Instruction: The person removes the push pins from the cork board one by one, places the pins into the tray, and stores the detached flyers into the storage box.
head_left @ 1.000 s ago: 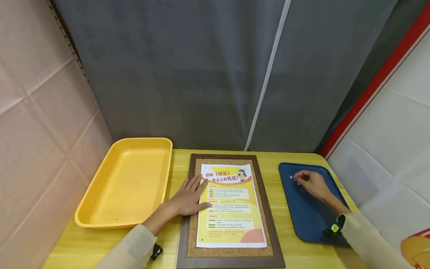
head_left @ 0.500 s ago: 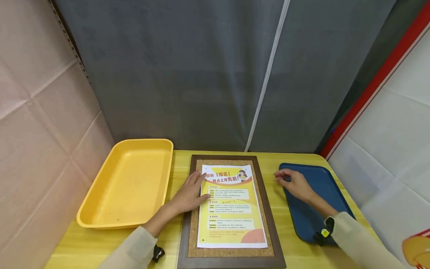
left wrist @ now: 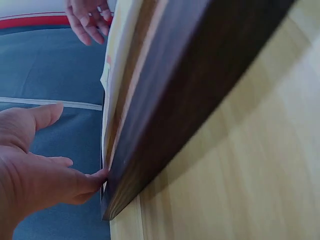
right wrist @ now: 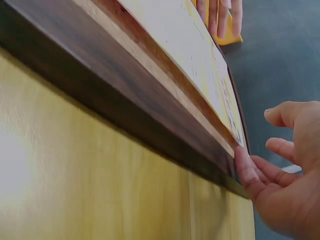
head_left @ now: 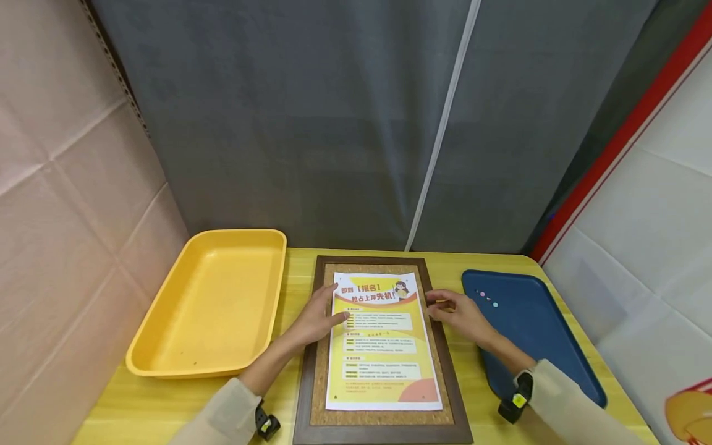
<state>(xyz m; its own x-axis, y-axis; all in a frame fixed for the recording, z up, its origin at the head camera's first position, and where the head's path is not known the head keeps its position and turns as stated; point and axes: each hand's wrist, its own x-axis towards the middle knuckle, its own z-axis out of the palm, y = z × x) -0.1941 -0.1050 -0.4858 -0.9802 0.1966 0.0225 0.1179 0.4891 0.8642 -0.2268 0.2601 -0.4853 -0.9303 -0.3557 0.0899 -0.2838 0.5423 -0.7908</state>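
Note:
A printed yellow and white poster (head_left: 384, 364) lies on a cork board (head_left: 378, 418) with a dark brown frame (head_left: 384, 434). Small dark spots show near the poster's corners, too small to make out. My left hand (head_left: 313, 318) is at the poster's upper left edge, fingertips touching the board there and thumb over the paper. On the other side my right hand (head_left: 458, 315) reaches the frame's right edge. In the right wrist view its fingers (right wrist: 247, 172) touch the board beside the paper, thumb apart, nothing between them.
A blue tray (head_left: 534, 327) to the right bears several tiny pale and pink pieces (head_left: 495, 304) near its far left corner. At left stands a deep yellow tray (head_left: 203, 296). A grey curtain (head_left: 300, 123) hangs behind the wooden table (head_left: 139, 408).
My right hand has moved left from the blue tray to the frame's right edge, uncovering the tiny pieces. My left hand has gone from lying flat to touching the paper's edge with its fingertips.

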